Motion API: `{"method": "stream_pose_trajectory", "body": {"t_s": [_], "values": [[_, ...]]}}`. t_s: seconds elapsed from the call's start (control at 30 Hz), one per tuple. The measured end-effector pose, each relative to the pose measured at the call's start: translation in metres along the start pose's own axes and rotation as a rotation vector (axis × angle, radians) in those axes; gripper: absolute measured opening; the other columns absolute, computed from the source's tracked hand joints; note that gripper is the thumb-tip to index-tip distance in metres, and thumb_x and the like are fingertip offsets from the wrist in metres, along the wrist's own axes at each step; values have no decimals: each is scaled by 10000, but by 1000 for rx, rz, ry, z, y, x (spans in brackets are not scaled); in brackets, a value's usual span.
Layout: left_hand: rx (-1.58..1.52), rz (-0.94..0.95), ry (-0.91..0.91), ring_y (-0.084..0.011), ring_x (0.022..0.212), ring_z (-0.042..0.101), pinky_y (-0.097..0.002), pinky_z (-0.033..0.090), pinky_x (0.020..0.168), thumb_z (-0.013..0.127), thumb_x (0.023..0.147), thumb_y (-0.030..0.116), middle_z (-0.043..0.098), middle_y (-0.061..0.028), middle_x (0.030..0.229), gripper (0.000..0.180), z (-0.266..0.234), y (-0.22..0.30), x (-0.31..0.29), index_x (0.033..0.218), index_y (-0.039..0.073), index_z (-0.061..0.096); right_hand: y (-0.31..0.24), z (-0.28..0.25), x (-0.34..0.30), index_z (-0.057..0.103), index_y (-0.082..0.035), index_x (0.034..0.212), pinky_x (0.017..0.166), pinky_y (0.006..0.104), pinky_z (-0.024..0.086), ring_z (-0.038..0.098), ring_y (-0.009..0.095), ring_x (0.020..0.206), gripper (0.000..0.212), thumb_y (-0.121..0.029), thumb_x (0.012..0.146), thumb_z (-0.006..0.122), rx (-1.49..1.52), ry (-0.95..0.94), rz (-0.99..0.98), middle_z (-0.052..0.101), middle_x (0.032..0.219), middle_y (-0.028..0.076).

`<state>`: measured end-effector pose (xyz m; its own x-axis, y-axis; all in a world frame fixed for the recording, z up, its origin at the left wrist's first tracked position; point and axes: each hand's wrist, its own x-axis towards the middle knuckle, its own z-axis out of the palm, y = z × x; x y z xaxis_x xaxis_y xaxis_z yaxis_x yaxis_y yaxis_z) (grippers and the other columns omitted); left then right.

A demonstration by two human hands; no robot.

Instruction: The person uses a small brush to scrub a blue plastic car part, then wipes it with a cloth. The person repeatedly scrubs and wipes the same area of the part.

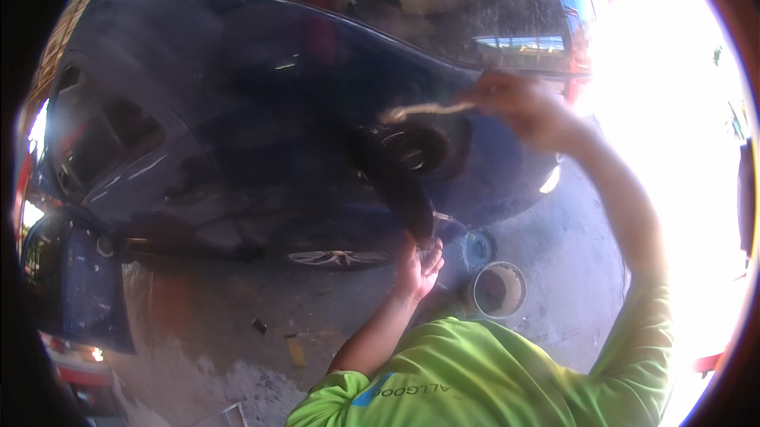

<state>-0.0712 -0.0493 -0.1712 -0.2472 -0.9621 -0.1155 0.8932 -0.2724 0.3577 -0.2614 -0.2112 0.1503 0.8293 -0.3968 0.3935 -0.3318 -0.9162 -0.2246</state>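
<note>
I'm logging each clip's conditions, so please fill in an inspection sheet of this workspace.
Surface: dark blue car body, glossy, with reflections.
Job's things: pale thin brush by a round dark recess; dark curved panel.
Clutter: bucket, blue round item, small dark scrap and yellowish piece.
Grippers: right hand, blurred, grips the brush; left hand holds the panel's lower end.
Cables: nothing seen.
Surroundings: grey floor; strong glare at right.

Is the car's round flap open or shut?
Open: the left hand holds the dark flap away, leaving the round recess showing.
</note>
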Motion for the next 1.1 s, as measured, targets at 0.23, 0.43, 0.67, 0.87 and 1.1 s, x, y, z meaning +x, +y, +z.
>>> {"method": "stream_pose_trajectory", "body": {"t_s": [0.23, 0.43, 0.67, 0.87, 1.1], "values": [[-135, 64, 32, -66, 442, 312, -229, 257, 484, 482, 1062, 583, 512, 11, 655, 505, 0, 23, -29, 810, 153, 566, 14, 87, 15, 717, -128, 1272, 849, 437, 588, 687, 353, 1056, 499, 55, 815, 630, -83, -32, 25, 688, 1172, 125], [-121, 41, 74, -65, 462, 329, -236, 266, 492, 479, 1067, 569, 542, 9, 730, 466, -5, 25, -33, 813, 185, 548, 11, 58, 27, 711, -151, 1297, 857, 433, 578, 687, 339, 1059, 472, -3, 859, 613, -215, -202, 120, 685, 1148, 107], [-108, 21, 20, -61, 476, 351, -226, 277, 491, 479, 1064, 576, 544, 12, 715, 457, -4, 25, -32, 862, 178, 580, -3, 51, 41, 696, -189, 1336, 856, 450, 567, 684, 339, 1032, 513, 2, 869, 605, -187, -280, 159, 671, 1085, 111], [-180, 50, -45, -66, 482, 361, -230, 288, 494, 497, 1072, 541, 494, 21, 670, 431, -5, 24, -32, 851, 174, 550, -12, 52, 35, 691, -179, 1343, 853, 441, 571, 684, 350, 1031, 501, -11, 879, 606, -162, -287, 129, 678, 1068, 122], [-314, 115, -42, -71, 486, 362, -248, 304, 502, 607, 993, 311, 468, 42, 663, 274, -6, 55, -52, 801, 168, 474, 10, 102, -25, 722, -150, 1298, 777, 460, 544, 674, 349, 898, 472, 20, 865, 638, 165, 136, 30, 656, 946, 126]]}}
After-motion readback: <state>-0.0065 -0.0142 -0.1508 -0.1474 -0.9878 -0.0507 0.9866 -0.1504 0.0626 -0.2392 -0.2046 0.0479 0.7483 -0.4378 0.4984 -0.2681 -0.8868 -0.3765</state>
